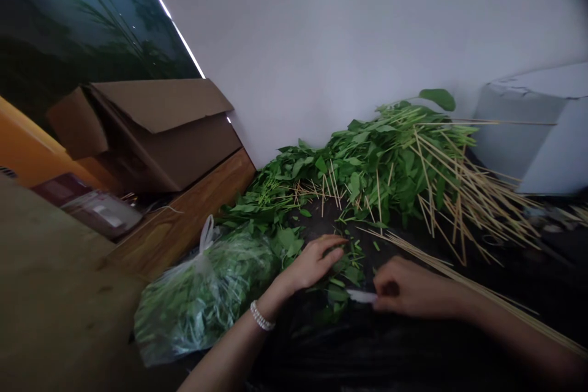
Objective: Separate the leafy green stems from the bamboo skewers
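My left hand (316,262), with a white beaded bracelet (261,316) at its wrist, reaches over loose cut leaves (339,291). Its fingers are stretched and slightly apart, and I see nothing held in them. My right hand (404,288) is closed in a pinch on one end of a thin white strip (362,297), which points left toward the leaves; its exact kind cannot be made out. Left of my hands sits a tied clear plastic bag (206,294) full of green leaves. Beyond them lies a long heap of leafy stems (362,153).
Many thin wooden sticks (478,196) poke out of the heap. More sticks (413,250) lie beside my right forearm on the black plastic sheet (349,355). An open cardboard box (169,147) stands at left on wood, a white box (519,135) at right. A white wall (331,30) rises behind.
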A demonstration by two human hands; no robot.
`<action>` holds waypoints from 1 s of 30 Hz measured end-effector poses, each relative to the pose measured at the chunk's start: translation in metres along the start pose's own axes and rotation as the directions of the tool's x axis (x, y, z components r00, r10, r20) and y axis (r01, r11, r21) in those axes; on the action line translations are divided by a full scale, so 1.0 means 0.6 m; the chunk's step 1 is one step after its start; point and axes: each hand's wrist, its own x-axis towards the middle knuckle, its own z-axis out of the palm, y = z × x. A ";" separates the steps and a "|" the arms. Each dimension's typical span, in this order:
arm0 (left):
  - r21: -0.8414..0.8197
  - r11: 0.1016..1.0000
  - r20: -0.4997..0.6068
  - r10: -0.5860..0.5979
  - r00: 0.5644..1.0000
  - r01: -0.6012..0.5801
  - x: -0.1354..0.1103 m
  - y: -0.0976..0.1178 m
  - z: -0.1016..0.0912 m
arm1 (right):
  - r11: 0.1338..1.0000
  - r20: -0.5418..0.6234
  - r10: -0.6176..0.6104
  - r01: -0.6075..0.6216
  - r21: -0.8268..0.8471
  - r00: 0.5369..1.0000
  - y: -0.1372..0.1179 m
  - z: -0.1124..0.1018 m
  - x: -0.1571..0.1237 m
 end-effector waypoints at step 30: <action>-0.624 0.780 -0.285 -0.290 0.914 0.053 -0.087 0.001 -0.105 | 0.996 0.126 0.071 -0.064 -0.056 0.989 -0.006 0.003 -0.003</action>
